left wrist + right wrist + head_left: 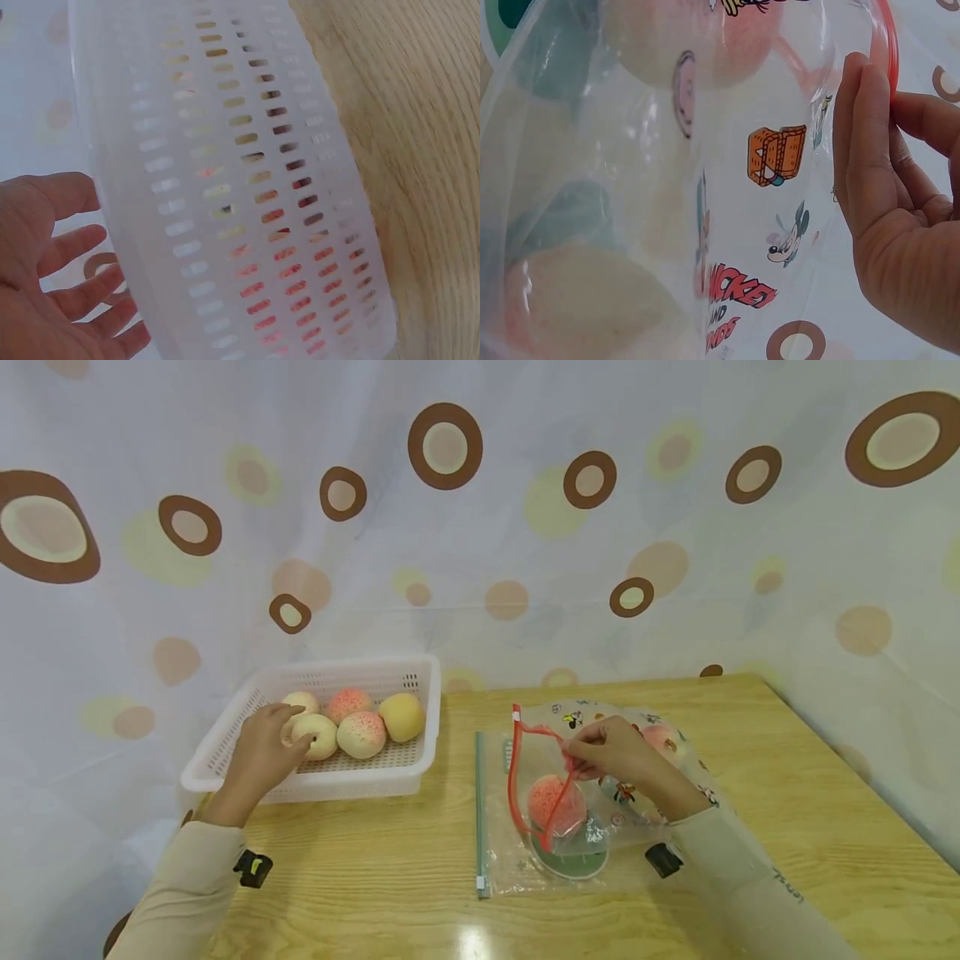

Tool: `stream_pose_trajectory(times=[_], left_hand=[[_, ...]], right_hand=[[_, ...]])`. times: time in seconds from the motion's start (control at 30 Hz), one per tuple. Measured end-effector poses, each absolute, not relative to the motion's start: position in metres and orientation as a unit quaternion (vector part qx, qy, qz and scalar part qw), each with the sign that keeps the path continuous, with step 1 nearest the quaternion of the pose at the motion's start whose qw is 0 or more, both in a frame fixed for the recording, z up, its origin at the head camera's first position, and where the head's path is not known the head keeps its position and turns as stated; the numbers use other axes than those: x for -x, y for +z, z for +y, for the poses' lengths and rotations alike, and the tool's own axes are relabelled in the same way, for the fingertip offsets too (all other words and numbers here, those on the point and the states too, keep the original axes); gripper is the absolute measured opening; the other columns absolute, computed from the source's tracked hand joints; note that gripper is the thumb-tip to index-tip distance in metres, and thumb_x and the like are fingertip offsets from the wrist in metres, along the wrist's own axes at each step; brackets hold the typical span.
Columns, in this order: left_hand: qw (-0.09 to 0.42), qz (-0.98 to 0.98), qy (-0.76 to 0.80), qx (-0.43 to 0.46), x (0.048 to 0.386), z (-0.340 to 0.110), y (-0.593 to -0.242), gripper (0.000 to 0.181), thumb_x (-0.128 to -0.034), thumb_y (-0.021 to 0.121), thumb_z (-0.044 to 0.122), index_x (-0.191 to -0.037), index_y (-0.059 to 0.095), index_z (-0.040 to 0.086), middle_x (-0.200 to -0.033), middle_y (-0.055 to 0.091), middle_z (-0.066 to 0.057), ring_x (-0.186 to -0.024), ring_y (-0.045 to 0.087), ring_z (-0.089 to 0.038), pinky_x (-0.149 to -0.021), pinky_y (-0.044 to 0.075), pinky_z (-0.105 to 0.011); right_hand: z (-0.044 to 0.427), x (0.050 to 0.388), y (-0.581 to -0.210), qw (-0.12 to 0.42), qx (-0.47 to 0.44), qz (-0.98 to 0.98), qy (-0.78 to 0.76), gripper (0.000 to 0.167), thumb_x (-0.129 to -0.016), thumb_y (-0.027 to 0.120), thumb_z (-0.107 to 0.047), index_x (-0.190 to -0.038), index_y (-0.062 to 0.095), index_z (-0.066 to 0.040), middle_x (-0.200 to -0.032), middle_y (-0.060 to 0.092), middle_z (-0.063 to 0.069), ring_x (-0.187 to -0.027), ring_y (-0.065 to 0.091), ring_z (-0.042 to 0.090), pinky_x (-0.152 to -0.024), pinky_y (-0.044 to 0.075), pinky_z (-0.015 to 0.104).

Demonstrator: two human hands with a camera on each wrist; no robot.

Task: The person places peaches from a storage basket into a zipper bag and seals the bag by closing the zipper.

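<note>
My left hand (262,747) (64,285) reaches over the left side of the white basket (352,785) (127,202), fingers spread and slightly bent beside a pale peach (318,737); whether they touch it I cannot tell. With thumb and fingers, my right hand (618,756) (900,165) pinches the red zip edge (513,777) (885,45) of a clear printed bag (637,818) (742,217), its mouth held apart. Inside the bag lie a pink peach (551,802) and another peach (660,739) (592,300).
In the basket sit a yellow peach (402,717) and two pink-speckled peaches (362,735). A second clear bag with a green zip strip (481,818) lies flat, partly under the printed bag, with a green round patch (573,862). A dotted curtain (495,552) stands behind the wooden table (360,877).
</note>
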State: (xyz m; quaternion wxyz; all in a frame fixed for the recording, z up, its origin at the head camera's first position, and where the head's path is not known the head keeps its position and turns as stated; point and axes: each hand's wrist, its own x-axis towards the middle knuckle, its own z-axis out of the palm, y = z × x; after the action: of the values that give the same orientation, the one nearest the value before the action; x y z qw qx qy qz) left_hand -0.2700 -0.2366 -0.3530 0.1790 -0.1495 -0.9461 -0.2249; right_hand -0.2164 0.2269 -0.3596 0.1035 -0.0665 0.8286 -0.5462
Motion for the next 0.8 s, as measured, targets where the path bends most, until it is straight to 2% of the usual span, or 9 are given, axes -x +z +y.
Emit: stream_pose_trajectory(times=[0.13, 0.33, 0.47, 0.6, 0.8], left_hand=[[0.146, -0.961, -0.203, 0.119, 0.276, -0.251, -0.361, 0.047, -0.0832, 0.063, 0.012, -0.123, 0.055, -0.012, -0.123, 0.049, -0.038, -0.115, 0.044, -0.054, -0.096, 0.034, -0.065], [0.048, -0.973, -0.214, 0.078, 0.282, -0.268, -0.368, 0.064, -0.0842, 0.067, 0.022, -0.131, 0.046, -0.015, -0.131, 0.045, -0.038, -0.121, 0.039, -0.055, -0.097, 0.036, -0.063], [0.027, -0.973, -0.213, 0.080, 0.285, -0.276, -0.365, 0.070, -0.0814, 0.071, 0.022, -0.132, 0.042, -0.018, -0.130, 0.044, -0.041, -0.118, 0.042, -0.056, -0.095, 0.038, -0.062], [0.000, -0.976, -0.204, 0.073, 0.288, -0.281, -0.362, 0.074, -0.0790, 0.072, 0.021, -0.133, 0.039, -0.019, -0.129, 0.041, -0.044, -0.118, 0.038, -0.059, -0.096, 0.036, -0.064], [-0.042, -0.976, -0.203, 0.061, 0.291, -0.281, -0.362, 0.078, -0.0786, 0.071, 0.022, -0.135, 0.036, -0.018, -0.136, 0.036, -0.042, -0.124, 0.034, -0.058, -0.100, 0.033, -0.063]], right_hand=[[0.226, 0.217, -0.360, 0.103, 0.069, 0.831, -0.542, 0.024, -0.096, 0.060, -0.016, -0.093, 0.069, 0.006, -0.073, 0.068, 0.008, -0.067, 0.068, 0.019, -0.062, 0.057, 0.028], [0.224, 0.216, -0.358, 0.102, 0.066, 0.833, -0.540, 0.024, -0.096, 0.059, -0.016, -0.093, 0.069, 0.006, -0.073, 0.068, 0.007, -0.069, 0.069, 0.022, -0.062, 0.057, 0.028], [0.224, 0.216, -0.358, 0.103, 0.066, 0.833, -0.540, 0.025, -0.096, 0.059, -0.016, -0.093, 0.068, 0.006, -0.073, 0.068, 0.007, -0.067, 0.068, 0.019, -0.062, 0.057, 0.028], [0.223, 0.216, -0.359, 0.104, 0.062, 0.834, -0.538, 0.025, -0.096, 0.059, -0.016, -0.093, 0.068, 0.007, -0.073, 0.068, 0.007, -0.066, 0.068, 0.016, -0.063, 0.058, 0.029], [0.222, 0.217, -0.362, 0.108, 0.060, 0.834, -0.537, 0.024, -0.096, 0.059, -0.016, -0.092, 0.069, 0.006, -0.073, 0.069, 0.006, -0.066, 0.068, 0.017, -0.062, 0.057, 0.029]])
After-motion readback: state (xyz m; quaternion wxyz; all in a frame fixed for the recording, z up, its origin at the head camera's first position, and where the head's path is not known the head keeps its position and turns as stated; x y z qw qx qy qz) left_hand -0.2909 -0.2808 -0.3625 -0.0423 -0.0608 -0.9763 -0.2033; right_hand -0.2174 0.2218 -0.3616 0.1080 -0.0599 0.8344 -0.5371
